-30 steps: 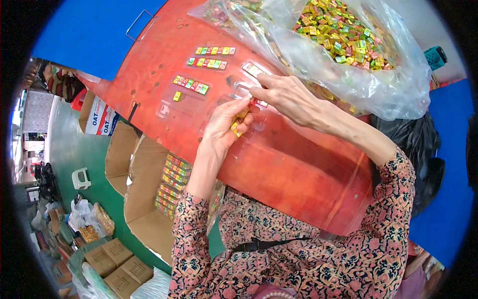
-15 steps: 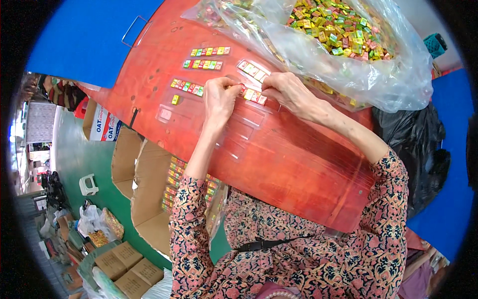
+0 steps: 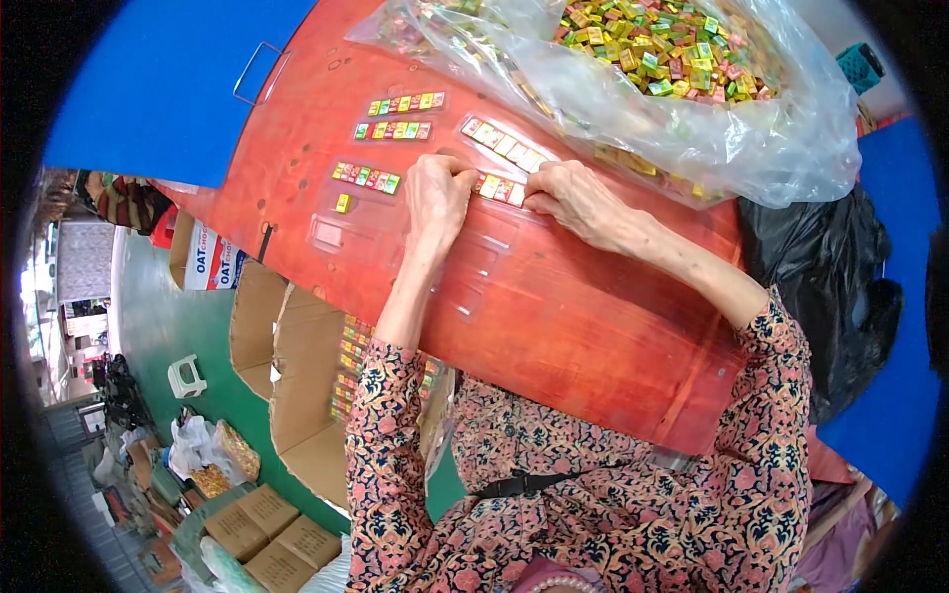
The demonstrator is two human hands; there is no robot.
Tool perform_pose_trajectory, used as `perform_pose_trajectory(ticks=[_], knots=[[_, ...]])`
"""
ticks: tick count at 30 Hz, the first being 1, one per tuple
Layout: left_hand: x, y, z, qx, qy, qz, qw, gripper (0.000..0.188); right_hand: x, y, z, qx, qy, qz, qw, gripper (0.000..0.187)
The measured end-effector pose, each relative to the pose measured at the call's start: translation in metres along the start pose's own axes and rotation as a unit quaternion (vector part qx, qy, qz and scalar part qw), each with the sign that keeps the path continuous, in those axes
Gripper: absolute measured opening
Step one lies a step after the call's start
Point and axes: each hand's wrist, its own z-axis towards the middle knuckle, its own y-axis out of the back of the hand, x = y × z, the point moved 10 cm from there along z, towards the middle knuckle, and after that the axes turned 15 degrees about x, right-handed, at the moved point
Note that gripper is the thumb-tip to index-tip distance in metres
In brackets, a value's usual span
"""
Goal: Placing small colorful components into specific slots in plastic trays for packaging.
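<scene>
A short row of small wrapped candies in red, yellow and white lies between my two hands on the red table. My left hand pinches the left end of this row, thumb and fingers closed. At its right end, my right hand is closed too, fingertips pressed against the candies. Just beyond is another filled row in a clear plastic tray. Further left lie more filled trays and a single yellow candy. Nearer me, faint clear trays lie flat by my left wrist.
A large clear plastic bag heaped with loose candies stands on the far right of the red table. Black plastic hangs at the right edge. Below left, an open cardboard box holds filled trays; a white stool stands on the green floor.
The view has shifted slightly. My right fingers have come down onto the right end of the candy row, and my left hand stays at its left end.
</scene>
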Motion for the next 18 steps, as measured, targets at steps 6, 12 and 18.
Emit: perform_pose_trajectory(ticks=[6, 12, 18], knots=[[-0.002, -0.005, -0.001, 0.028, 0.021, 0.01, 0.999, 0.018, 0.001, 0.001, 0.002, 0.021, -0.027, -0.017, 0.999, 0.013], [-0.003, -0.005, 0.0, 0.023, 0.007, -0.011, 1.0, 0.016, -0.002, 0.001, 0.002, 0.024, -0.026, -0.015, 0.999, 0.015], [0.03, -0.005, -0.001, 0.047, 0.042, -0.271, 0.961, 0.021, -0.037, -0.001, -0.003, 0.049, -0.157, 0.309, 0.937, 0.017]])
